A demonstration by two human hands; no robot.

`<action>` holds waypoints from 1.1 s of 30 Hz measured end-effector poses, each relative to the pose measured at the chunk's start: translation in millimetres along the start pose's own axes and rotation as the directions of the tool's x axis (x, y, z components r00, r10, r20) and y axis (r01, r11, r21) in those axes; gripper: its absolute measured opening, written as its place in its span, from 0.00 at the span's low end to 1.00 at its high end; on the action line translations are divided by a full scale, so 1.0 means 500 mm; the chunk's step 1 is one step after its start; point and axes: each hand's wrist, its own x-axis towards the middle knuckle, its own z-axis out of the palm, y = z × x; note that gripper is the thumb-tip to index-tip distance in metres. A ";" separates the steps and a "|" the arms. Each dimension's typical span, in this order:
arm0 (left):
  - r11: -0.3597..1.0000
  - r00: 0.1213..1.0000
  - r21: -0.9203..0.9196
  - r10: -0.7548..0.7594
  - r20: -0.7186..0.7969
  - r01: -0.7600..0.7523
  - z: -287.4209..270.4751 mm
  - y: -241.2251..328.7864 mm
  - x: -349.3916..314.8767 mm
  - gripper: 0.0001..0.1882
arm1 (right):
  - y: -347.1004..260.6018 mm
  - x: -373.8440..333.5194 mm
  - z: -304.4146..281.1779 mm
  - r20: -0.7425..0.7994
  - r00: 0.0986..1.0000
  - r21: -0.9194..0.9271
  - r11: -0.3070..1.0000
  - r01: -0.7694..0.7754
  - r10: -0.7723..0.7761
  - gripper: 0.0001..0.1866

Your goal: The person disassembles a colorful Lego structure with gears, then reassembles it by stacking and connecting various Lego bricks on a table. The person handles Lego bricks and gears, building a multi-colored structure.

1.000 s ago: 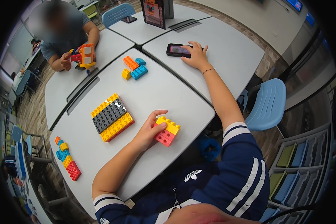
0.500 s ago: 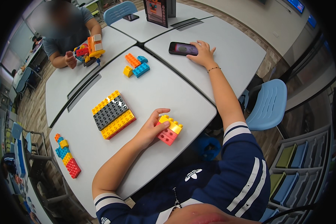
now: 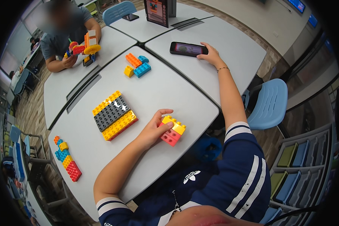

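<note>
- The left hand grips red and yellow bricks, its thumb covering a corner; some fingers are hidden behind them.
- The right hand covers one end of a phone; the picture on its screen is too small to make out.
- The face of a person seated opposite is blurred, the head cut by the upper edge; a toy hides one of that person's hands.
- A display is cropped at the top.
- A blue object, partly concealed below the table, sits in shadow, its kind unclear.
</note>
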 end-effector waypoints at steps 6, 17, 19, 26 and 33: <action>0.999 1.000 0.051 -0.013 0.004 0.013 -0.006 -0.002 0.004 0.26 | -0.002 0.002 -0.007 0.046 0.999 0.073 0.997 -0.028 0.024 0.44; 1.000 1.000 0.023 -0.014 0.003 0.014 -0.005 -0.001 0.003 0.26 | -0.028 -0.005 -0.019 0.059 0.998 0.260 0.966 -0.014 -0.002 0.47; 1.000 1.000 0.023 -0.016 0.003 0.016 -0.005 0.000 0.002 0.25 | -0.039 -0.008 -0.019 0.026 0.998 0.224 0.974 0.046 -0.054 0.49; 1.000 1.000 -0.003 -0.015 0.002 0.015 -0.002 -0.002 0.004 0.25 | -0.082 0.013 0.022 -0.128 0.982 0.016 0.989 0.144 -0.141 0.53; 0.998 0.999 -0.052 -0.032 0.021 0.033 -0.002 -0.004 0.005 0.26 | -0.092 0.093 0.076 -0.200 0.946 0.020 0.964 0.264 -0.255 0.49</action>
